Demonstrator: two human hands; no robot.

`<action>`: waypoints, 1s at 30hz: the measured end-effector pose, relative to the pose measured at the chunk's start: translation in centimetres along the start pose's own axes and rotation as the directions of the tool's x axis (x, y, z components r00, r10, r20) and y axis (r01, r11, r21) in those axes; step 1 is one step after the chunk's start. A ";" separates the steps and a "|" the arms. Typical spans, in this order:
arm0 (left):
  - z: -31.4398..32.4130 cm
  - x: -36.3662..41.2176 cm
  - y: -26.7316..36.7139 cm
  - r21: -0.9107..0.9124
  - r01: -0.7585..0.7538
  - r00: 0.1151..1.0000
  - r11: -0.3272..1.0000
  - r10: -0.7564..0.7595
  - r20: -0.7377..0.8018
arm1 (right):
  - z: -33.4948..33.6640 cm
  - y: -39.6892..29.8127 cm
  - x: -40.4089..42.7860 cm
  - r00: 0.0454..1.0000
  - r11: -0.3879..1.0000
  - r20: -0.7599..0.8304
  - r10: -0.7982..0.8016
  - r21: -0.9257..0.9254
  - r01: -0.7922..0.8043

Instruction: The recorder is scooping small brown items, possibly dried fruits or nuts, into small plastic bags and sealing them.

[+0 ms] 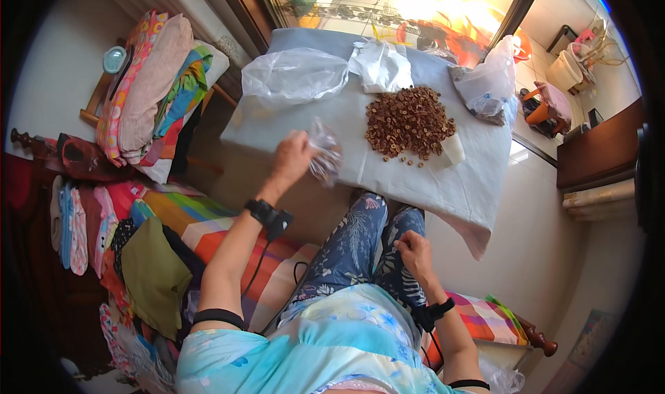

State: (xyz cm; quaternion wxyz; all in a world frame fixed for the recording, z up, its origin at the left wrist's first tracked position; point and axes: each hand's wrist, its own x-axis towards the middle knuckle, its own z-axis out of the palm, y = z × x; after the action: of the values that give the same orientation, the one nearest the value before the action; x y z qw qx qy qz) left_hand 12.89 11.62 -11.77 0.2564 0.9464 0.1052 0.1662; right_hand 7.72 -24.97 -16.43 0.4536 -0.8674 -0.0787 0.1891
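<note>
My left hand [296, 155] is closed on the edge of a clear plastic bag [326, 157] with brown pieces inside, held at the near left edge of the cloth-covered table [332, 118]; the bag is somewhat blurred. My right hand [414, 251] rests over my right thigh with its fingers curled, and nothing shows in it. A heap of small brown ring-shaped pieces [408, 121] lies on the table, a few strays at its near side. A small white cup [453, 148] touches the heap's near right side.
An empty-looking clear bag [295, 74] and a stack of white bags [382, 65] lie at the table's far side. A filled plastic bag [486, 84] stands at the far right. Folded cloths [150, 92] are piled on a chair to the left, with clothes [156, 274] below.
</note>
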 end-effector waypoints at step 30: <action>-8.5 11.1 -7.5 -0.932 0.318 0.895 0.175 -0.380 0.234 | 0.8 -2.3 4.2 0.979 0.984 0.121 0.167 -0.082 -0.157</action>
State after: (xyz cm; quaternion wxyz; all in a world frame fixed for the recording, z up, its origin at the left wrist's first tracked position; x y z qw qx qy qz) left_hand 19.13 24.90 -5.89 0.7999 0.5426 0.2032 0.1564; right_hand 11.28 -21.70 -16.04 0.3991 -0.8729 -0.0434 0.2774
